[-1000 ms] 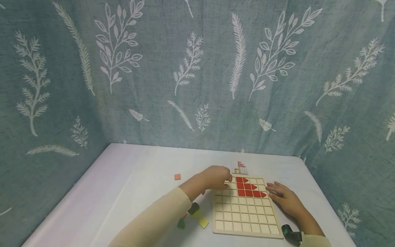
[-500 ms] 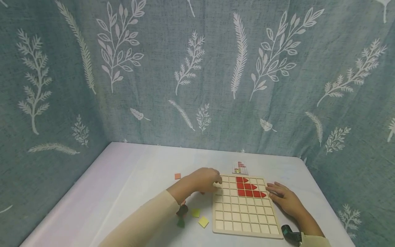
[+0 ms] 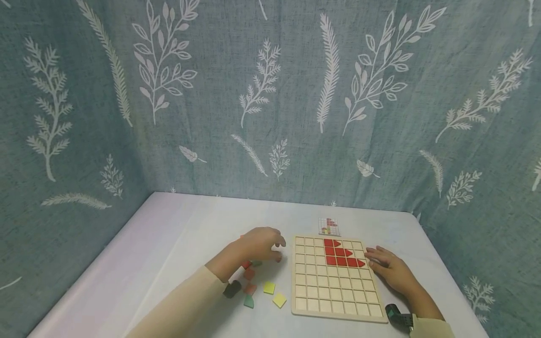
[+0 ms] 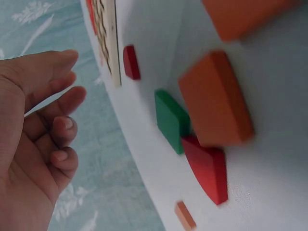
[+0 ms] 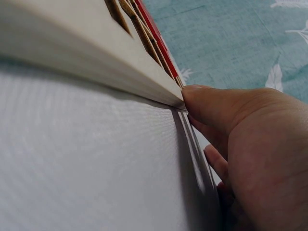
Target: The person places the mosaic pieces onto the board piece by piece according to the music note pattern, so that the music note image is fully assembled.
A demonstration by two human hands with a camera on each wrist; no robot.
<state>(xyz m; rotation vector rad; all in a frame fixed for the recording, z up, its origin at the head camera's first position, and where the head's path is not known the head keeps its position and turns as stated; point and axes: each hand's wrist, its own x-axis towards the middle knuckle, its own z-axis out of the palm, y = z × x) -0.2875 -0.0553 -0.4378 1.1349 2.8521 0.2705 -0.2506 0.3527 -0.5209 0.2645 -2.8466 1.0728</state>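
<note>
My left hand (image 3: 258, 244) hovers left of the wooden grid board (image 3: 338, 296), its fingers loosely bent and nothing between them. Below it in the left wrist view lie a green tile (image 4: 169, 120), a red tile (image 4: 207, 168) and an orange tile (image 4: 215, 101). A smaller red tile (image 4: 131, 62) lies nearer the board. Three rows of red tiles (image 3: 341, 261), each with a pointed right end, fill grid squares in the board's upper part. At the board's right edge rests my right hand (image 3: 390, 271), fingers extended, with the thumb touching the side (image 5: 183, 96).
Two yellow tiles (image 3: 269, 288) lie beside the board's left edge, with a green tile (image 3: 249, 301) and several orange tiles (image 3: 250, 288) further left. A printed pattern card (image 3: 328, 227) lies behind the board. A patterned curtain (image 3: 270, 103) encloses the white table (image 3: 186, 244).
My left hand has moved left from over the board's upper left squares to above the loose tiles. My right hand stays at the board's right edge.
</note>
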